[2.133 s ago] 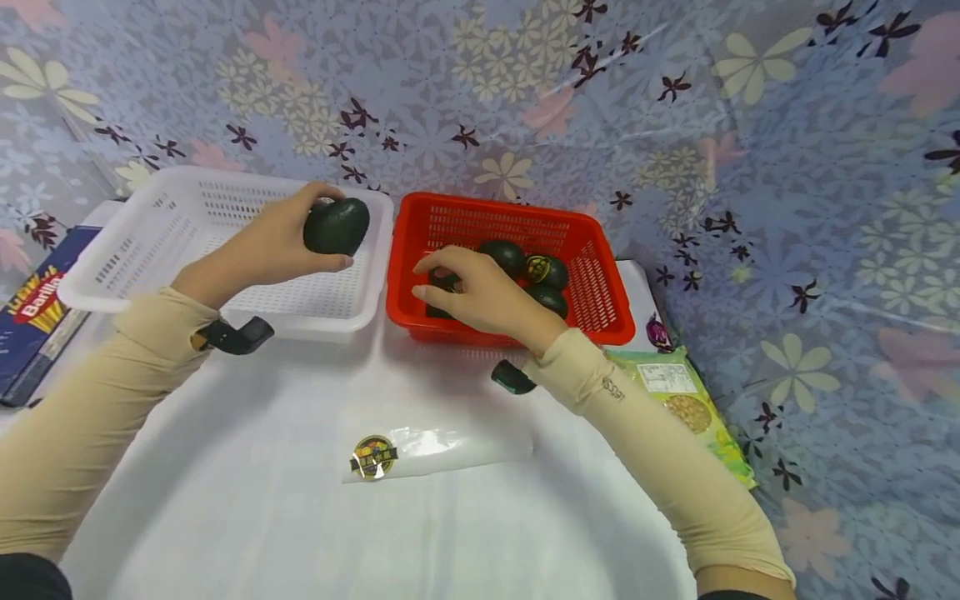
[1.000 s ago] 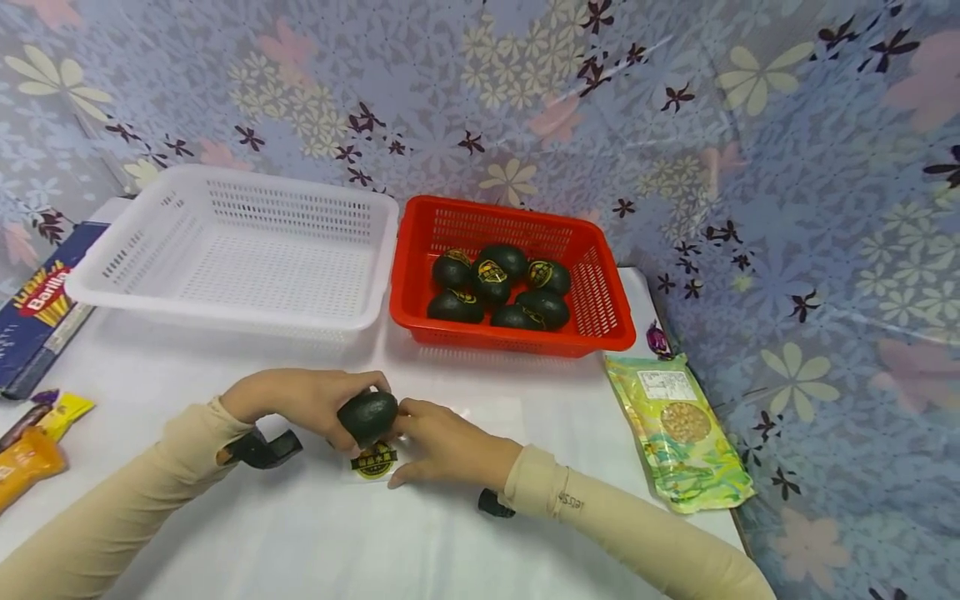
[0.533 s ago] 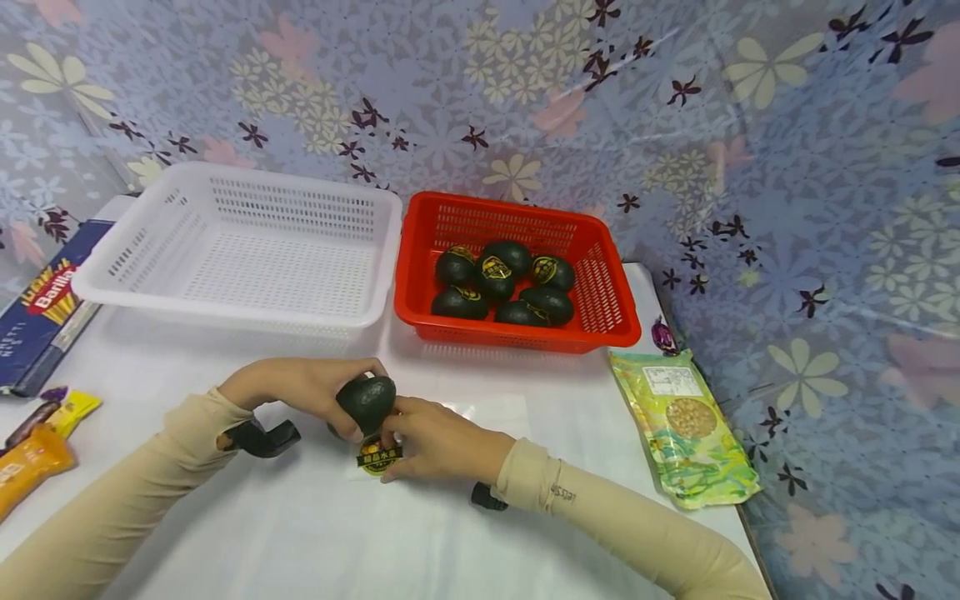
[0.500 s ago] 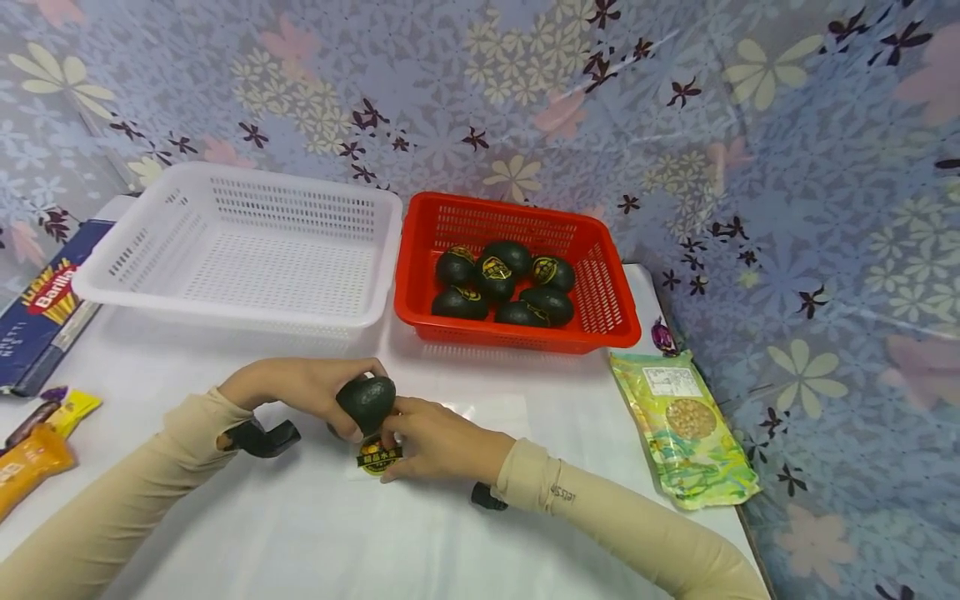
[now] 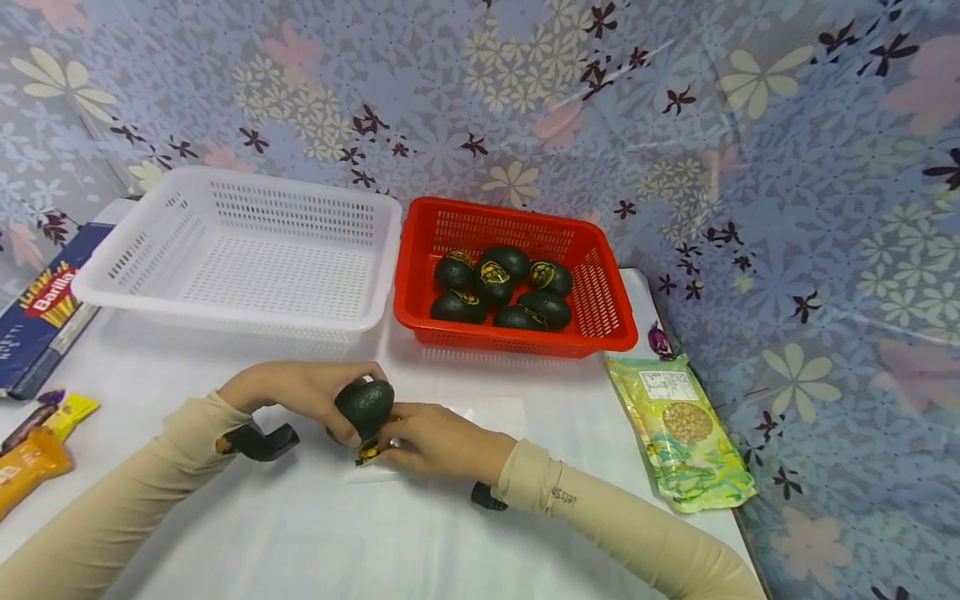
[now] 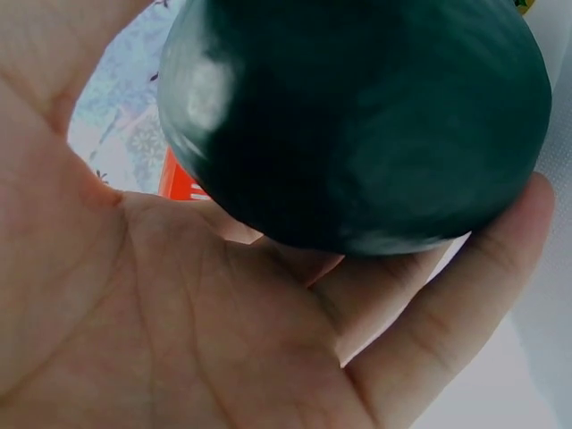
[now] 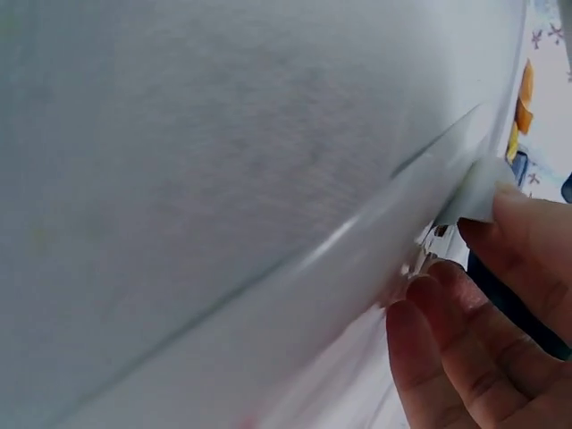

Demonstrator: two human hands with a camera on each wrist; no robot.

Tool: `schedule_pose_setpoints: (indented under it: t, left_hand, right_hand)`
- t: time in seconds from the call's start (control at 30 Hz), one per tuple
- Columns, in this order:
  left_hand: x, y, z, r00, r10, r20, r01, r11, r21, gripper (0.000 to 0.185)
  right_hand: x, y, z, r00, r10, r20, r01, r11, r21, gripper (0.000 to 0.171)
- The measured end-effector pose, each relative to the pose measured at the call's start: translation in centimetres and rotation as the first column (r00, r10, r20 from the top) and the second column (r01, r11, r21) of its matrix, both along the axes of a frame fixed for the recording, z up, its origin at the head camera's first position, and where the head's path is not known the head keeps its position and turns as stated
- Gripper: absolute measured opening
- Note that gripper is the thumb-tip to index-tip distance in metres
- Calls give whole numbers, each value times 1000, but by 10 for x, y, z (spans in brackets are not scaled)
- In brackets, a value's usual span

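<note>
Left hand (image 5: 300, 396) cups a dark avocado (image 5: 365, 406), fingers (image 6: 447, 313) curled beneath it, above the worktop (image 5: 420, 533); right hand (image 5: 435, 439) pinches a sticker (image 5: 367, 452) just below the fruit, peeling it from its backing sheet (image 5: 480, 414); sticker lies directly under the avocado, nearer the right fingers.

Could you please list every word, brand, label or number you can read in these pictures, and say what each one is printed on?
"Barilla": on the dark blue cardboard box at the table's left edge.
Round gold-and-black stickers on the dark green egg-shaped items in the red plastic basket: too small to read.
White label on the green snack pouch: too small.
Print on the beige right sleeve: blurred, unreadable.
</note>
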State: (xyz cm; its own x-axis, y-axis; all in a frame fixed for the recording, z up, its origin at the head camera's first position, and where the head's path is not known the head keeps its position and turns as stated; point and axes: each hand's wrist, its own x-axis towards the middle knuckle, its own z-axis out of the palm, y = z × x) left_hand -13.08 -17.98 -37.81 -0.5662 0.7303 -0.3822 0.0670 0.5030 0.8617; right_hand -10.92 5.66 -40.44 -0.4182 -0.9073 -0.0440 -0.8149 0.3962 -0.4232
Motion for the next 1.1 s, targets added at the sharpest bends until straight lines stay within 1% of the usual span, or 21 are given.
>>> schedule_pose_setpoints:
  t: [0.17, 0.43, 0.6, 0.67, 0.73, 0.8, 0.87, 0.93, 0.97, 1.03, 1.1]
  left_hand:
    - [0, -1, 0, 1000, -4, -10, 4, 1000, 2, 60]
    - [-1, -6, -2, 999, -17, -33, 17, 1000, 14, 59]
    - [1, -7, 0, 999, -6, -38, 5, 1000, -18, 60]
    - [1, -7, 0, 999, -2, -40, 0, 1000, -29, 60]
    - [1, -7, 1, 999, -2, -42, 0, 999, -33, 60]
    - [1, -7, 1, 999, 1, -43, -2, 999, -37, 60]
    - [1, -6, 1, 999, 4, -46, -6, 999, -38, 60]
    - [1, -6, 1, 999, 12, -49, -14, 999, -39, 60]
    - [1, -6, 0, 998, 18, -53, -20, 999, -41, 61]
    - [1, -6, 0, 998, 33, -61, -36, 998, -44, 61]
    - [2, -6, 0, 997, 51, -66, -54, 998, -43, 61]
  right_hand:
    - [0, 1, 1, 1000, -17, 20, 17, 1000, 3, 10]
    - [-6, 8, 2, 993, -65, 101, 67, 998, -15, 9]
    - [-11, 16, 1, 981, -102, 168, 108, 994, -28, 10]
    - [-13, 20, -1, 970, -125, 208, 135, 990, -38, 10]
    - [-14, 24, 1, 949, -151, 277, 171, 984, -49, 10]
    - [-17, 28, 3, 908, -182, 377, 219, 974, -56, 11]
    - [-19, 32, 7, 849, -209, 485, 266, 963, -51, 11]
    - [-23, 37, 11, 794, -221, 566, 304, 951, -56, 12]
    - [-25, 39, 13, 768, -228, 598, 327, 943, -59, 13]
    - [-29, 44, 18, 733, -238, 637, 369, 926, -78, 13]
    - [-32, 49, 23, 708, -256, 658, 422, 900, -105, 15]
